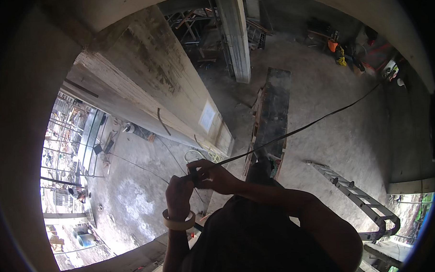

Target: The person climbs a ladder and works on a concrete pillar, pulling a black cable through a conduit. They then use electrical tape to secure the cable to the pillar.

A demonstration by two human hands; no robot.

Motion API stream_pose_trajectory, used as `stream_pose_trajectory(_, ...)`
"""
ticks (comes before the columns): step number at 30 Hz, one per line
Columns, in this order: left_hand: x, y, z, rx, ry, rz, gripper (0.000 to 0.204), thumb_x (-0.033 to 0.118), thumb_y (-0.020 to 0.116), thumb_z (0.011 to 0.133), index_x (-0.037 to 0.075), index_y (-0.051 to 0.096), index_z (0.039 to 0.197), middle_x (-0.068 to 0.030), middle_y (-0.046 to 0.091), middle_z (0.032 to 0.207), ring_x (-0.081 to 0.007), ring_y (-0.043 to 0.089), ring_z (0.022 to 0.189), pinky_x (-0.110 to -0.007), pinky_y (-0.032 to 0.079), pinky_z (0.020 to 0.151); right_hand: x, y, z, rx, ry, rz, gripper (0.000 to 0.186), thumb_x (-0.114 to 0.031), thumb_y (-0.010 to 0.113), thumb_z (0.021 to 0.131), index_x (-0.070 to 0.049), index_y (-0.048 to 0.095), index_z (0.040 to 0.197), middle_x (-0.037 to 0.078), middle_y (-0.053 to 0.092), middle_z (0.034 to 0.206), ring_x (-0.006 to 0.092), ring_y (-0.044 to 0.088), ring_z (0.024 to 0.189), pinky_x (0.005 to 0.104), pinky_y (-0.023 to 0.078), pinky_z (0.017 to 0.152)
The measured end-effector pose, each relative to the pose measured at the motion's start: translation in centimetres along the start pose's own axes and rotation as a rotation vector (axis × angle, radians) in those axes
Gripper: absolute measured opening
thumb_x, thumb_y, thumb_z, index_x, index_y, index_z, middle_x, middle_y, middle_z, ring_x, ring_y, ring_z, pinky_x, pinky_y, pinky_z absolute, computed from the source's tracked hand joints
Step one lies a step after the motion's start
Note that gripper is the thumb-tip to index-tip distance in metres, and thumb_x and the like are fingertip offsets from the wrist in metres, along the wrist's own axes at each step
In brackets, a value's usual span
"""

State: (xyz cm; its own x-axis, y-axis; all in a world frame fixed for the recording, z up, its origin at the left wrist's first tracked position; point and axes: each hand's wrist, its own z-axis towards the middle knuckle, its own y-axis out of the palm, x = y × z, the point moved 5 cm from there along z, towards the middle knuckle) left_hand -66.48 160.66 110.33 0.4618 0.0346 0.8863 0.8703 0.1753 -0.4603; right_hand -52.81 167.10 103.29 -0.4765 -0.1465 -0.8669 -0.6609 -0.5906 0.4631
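Observation:
Both of my hands are close together in front of my body, joined on a dark cable (pixel 317 120). My left hand (pixel 179 191) is closed in a fist around its near end. A cream tape roll (pixel 179 221) is worn round my left wrist like a bracelet. My right hand (pixel 220 179) pinches the same cable just beside the left, with fingers bent. From there the cable stretches away to the far right, sagging slightly. What lies inside the fingers is too dark to make out in detail.
Below stands a long dark plank platform (pixel 275 100), with my foot (pixel 260 169) over its near end. A metal ladder (pixel 356 191) leans at right. A concrete column (pixel 165 75) rises at left, with a pale coiled cord (pixel 211 157) by its base. Scaffolding (pixel 60 156) shows outside.

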Motion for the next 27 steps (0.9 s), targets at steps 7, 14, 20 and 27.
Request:
stream_pose_trajectory(7, 1.9, 0.8, -0.1, 0.037, 0.187, 0.040, 0.023, 0.003, 0.073, 0.090, 0.002, 0.066, 0.111, -0.0105, 0.070, 0.101, -0.0199, 0.068, 0.085, -0.032, 0.055, 0.072, 2.3, -0.3, 0.0, 0.023, 0.360, 0.297, 0.029, -0.026, 0.056, 0.104, -0.005, 0.062, 0.123, 0.006, 0.069, 0.107, 0.0170, 0.069, 0.094, 0.0338, 0.056, 0.080)
stream_pose_trajectory(14, -0.3, -0.8, 0.3, 0.055, 0.112, 0.001, 0.016, 0.005, 0.071, 0.092, 0.000, 0.064, 0.106, -0.0108, 0.069, 0.097, -0.0178, 0.066, 0.081, -0.032, 0.053, 0.072, -2.0, -0.5, 0.3, -0.010, -0.093, -0.390, 0.030, -0.002, 0.068, 0.096, -0.006, 0.067, 0.126, 0.009, 0.064, 0.125, 0.0211, 0.062, 0.114, 0.0379, 0.049, 0.099)
stream_pose_trajectory(20, -1.7, -1.9, 0.3, 0.005, -0.043, -0.344, 0.018, 0.004, 0.071, 0.091, -0.001, 0.059, 0.102, -0.0098, 0.068, 0.093, -0.0136, 0.063, 0.079, -0.029, 0.052, 0.071, -3.5, 1.2, -0.2, -0.175, -0.229, -0.652, 0.040, -0.001, 0.074, 0.090, -0.009, 0.068, 0.129, 0.011, 0.064, 0.120, 0.0252, 0.066, 0.108, 0.0364, 0.056, 0.090)
stream_pose_trajectory(27, 0.0, -2.7, 0.7, -0.044, 0.005, -0.344, 0.019, 0.001, 0.066, 0.095, -0.002, 0.049, 0.103, -0.0143, 0.070, 0.096, -0.0161, 0.069, 0.089, -0.028, 0.058, 0.073, -4.9, 2.0, -0.5, -0.023, -0.407, -0.602, 0.031, 0.003, 0.077, 0.085, -0.007, 0.072, 0.114, 0.010, 0.069, 0.115, 0.0254, 0.068, 0.110, 0.0362, 0.057, 0.090)
